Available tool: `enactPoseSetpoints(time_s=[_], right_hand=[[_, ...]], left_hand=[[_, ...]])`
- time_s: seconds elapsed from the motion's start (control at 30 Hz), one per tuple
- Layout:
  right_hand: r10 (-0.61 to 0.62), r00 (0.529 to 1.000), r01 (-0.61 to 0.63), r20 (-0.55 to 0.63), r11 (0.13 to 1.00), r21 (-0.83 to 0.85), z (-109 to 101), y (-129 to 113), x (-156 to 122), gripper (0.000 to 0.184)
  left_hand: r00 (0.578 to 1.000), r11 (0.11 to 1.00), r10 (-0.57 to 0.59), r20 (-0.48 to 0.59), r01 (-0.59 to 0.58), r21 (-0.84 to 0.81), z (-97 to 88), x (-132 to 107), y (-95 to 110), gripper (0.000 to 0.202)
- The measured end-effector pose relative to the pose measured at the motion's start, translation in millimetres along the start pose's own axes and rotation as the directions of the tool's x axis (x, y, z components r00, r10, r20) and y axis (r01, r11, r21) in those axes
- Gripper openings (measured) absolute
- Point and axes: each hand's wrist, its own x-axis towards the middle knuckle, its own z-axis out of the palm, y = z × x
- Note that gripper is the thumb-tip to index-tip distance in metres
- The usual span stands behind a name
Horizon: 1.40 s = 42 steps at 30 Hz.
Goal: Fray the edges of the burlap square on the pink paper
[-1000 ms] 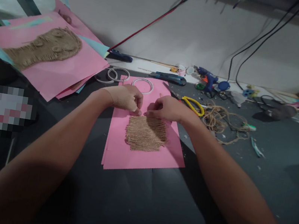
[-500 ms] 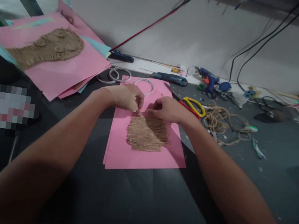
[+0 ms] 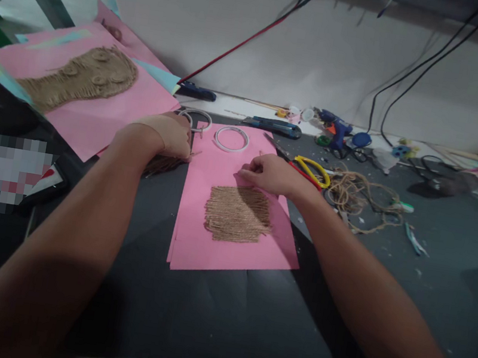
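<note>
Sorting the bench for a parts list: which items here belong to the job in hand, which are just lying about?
In use:
left hand holding loose jute strands
right hand on pink card
jute panel on that card

Likely lying about:
white ring
blue hot glue gun
yellow-handled scissors
utility knife

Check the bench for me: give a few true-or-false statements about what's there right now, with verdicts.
The right hand is just above the jute patch on the pink sheet. True.
A white ring lies on that sheet. True.
The left hand holds the blue hot glue gun. False: the glue gun lies at the back by the wall; the left hand is at the sheet's left edge, over dark jute strands.
The twine coil lies left of the sheet. False: it lies to the right.
</note>
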Motion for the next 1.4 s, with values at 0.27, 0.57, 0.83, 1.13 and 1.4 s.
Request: enactPoseSetpoints(time_s=[0.27,0.57,0.83,1.13,1.4], right_hand=[[-0.027,1.000,0.027,-0.016,0.999,0.025,-1,2,0,0.023],[-0.220,0.960,0.279,-0.171,0.769,0.575,13,-3,4,0.025],[-0.178,0.973,0.229,-0.145,0.789,0.570,9,-5,3,0.011],[-0.172,0.983,0.181,-0.070,0.812,0.555,-8,0,0,0.011],[-0.172,0.982,0.189,-0.084,0.804,0.564,-8,6,3,0.013]], left_hand=[[0.999,0.995,-0.030,0.014,0.031,-0.090,-5.8,-6,9,0.027],[0.965,0.912,0.236,-0.110,-0.259,-0.318,-1.2,-6,39,0.026],[0.972,0.919,0.212,-0.099,-0.233,-0.317,-0.1,-4,42,0.026],[0.979,0.977,0.113,-0.171,-0.141,-0.161,-3.5,-3,32,0.042],[0.953,0.876,0.272,-0.137,-0.304,-0.374,3.2,-4,45,0.035]])
